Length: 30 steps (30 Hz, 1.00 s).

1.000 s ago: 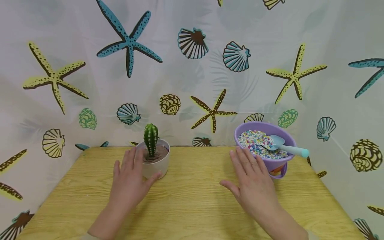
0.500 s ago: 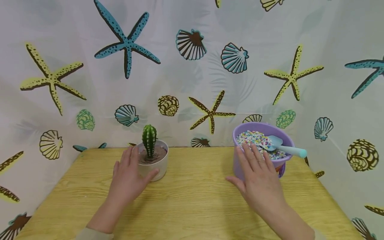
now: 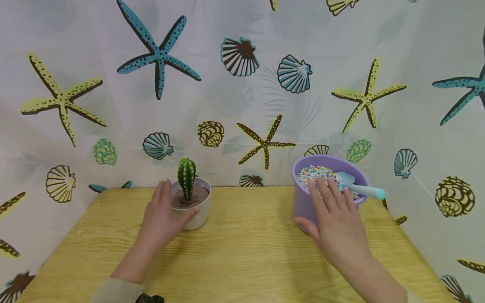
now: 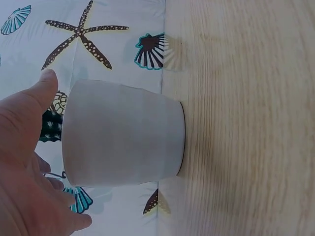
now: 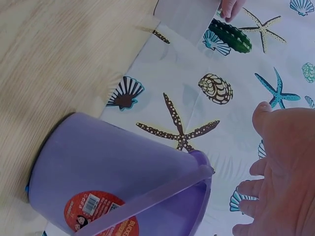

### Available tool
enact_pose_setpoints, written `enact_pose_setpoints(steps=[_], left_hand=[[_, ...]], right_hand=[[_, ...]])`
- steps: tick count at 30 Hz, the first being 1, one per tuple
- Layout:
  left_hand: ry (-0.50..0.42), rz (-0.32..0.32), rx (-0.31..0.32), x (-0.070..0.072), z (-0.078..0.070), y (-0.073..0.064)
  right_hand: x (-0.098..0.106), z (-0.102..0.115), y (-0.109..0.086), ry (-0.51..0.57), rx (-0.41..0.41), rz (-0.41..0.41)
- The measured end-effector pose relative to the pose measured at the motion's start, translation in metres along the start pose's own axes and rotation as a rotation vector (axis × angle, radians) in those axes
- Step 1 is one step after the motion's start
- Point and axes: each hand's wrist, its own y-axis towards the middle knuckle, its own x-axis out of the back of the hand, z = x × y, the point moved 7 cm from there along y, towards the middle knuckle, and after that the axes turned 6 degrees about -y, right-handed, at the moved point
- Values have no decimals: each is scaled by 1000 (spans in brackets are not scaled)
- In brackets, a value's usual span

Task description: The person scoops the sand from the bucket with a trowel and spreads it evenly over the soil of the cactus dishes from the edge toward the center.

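A green ribbed cactus (image 3: pixel 187 179) stands in a white pot (image 3: pixel 201 212) filled with brown soil. My left hand (image 3: pixel 161 219) is spread at the pot's near left side, thumb in front of it and fingers beside the rim. The left wrist view shows that hand (image 4: pixel 34 167) by the rim end of the pot (image 4: pixel 123 135). Over the near side of a purple bucket (image 3: pixel 303 206) my right hand (image 3: pixel 341 227) is held with straight, spread fingers, gripping nothing. Small multicoloured beads (image 3: pixel 316 174) fill the bucket, and a light blue scoop (image 3: pixel 363 189) lies on them.
The wooden table (image 3: pixel 242 252) backs onto a white cloth (image 3: pixel 242 97) printed with starfish and shells. The right wrist view shows the bucket's handle (image 5: pixel 147 199) hanging across a red label (image 5: pixel 83 214). The scoop's handle sticks out over the bucket's right rim.
My right hand has moved to the right, further over the bucket. The left hand's fingers have shifted from in front of the pot to its left side. The whole head view has drifted slightly.
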Motion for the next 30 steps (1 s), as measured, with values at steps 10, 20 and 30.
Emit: enact_pose_setpoints(steps=[10,20,30], left_hand=[[-109,74,41,-7,9,9],[-188,89,38,-13,13,14],[-211,126,75,-16,20,19]], right_hand=[[8,-19,-1,-9,-32,-20],[15,-40,-2,-28,-108,52],[17,-63,-3,-21,-169,85]])
